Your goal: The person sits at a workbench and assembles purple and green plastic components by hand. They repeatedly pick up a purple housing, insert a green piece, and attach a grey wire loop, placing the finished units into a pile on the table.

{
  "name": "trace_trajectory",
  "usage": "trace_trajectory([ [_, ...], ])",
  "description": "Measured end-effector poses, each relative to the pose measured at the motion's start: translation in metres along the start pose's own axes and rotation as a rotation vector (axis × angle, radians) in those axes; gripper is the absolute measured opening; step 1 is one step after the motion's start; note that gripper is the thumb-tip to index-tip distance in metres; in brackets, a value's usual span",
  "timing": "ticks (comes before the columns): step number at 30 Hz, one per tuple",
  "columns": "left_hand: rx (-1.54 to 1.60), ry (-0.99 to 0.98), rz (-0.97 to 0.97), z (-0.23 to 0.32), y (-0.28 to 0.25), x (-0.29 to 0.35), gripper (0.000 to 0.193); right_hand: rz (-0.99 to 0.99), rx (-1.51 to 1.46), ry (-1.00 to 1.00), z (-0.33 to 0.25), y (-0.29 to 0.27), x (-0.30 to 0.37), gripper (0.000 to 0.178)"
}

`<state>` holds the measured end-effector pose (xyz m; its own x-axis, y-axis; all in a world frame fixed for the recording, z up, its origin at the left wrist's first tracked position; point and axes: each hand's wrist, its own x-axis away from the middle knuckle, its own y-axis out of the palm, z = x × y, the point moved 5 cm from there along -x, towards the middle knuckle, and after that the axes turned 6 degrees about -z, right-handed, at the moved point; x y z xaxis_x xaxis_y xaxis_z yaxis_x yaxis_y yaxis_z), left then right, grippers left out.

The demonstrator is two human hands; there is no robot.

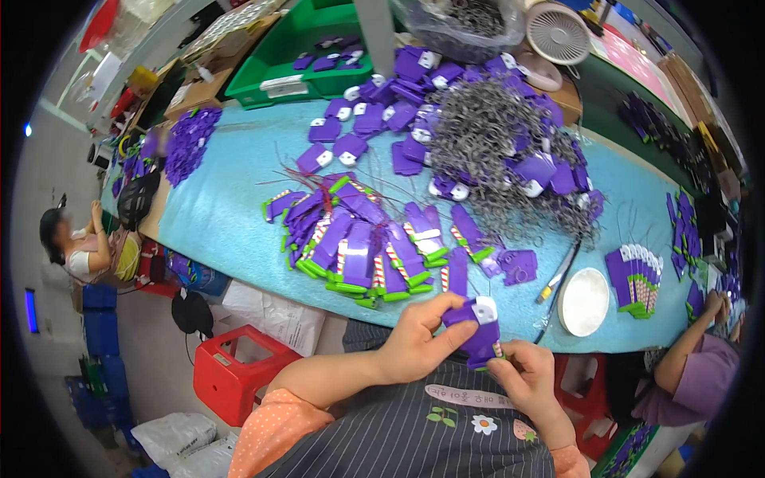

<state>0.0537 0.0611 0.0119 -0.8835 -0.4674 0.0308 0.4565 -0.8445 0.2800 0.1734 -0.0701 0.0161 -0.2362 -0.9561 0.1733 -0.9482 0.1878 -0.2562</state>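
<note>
A flat purple plastic piece [481, 341] with a white top corner is held between both hands, just off the table's front edge. My left hand [421, 336] pinches its upper left side, thumb across the front. My right hand [522, 373] grips its lower right corner, where a striped strip and a bit of green show. Beyond them lies a fanned pile of purple pieces [358, 243] with green ends, striped strips and thin red wires. A loose purple piece [519, 267] with a ring on it rests just past my hands.
The blue-topped table [231, 191] bears a heap of grey metal rings [486, 119] among purple pieces. To the right are a white round dish [583, 303], a yellow-tipped tool [558, 275] and a fanned purple stack [635, 279]. A green bin [295, 52] stands behind; people sit at both sides.
</note>
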Motion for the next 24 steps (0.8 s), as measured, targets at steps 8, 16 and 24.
trace_trajectory([
  [8, 0.035, -0.016, 0.054, -0.005, 0.012, 0.007, 0.02, 0.082, -0.419, -0.019, 0.017, 0.009, -0.01, 0.013],
  [16, -0.399, 0.016, -0.06, -0.009, 0.011, 0.008, 0.034, 0.061, -0.128, 0.004, 0.002, 0.001, -0.022, 0.012],
  [24, -1.376, -0.017, 0.276, 0.079, -0.132, -0.098, 0.056, 0.784, -0.031, -0.231, -0.004, -0.12, 0.001, 0.022],
])
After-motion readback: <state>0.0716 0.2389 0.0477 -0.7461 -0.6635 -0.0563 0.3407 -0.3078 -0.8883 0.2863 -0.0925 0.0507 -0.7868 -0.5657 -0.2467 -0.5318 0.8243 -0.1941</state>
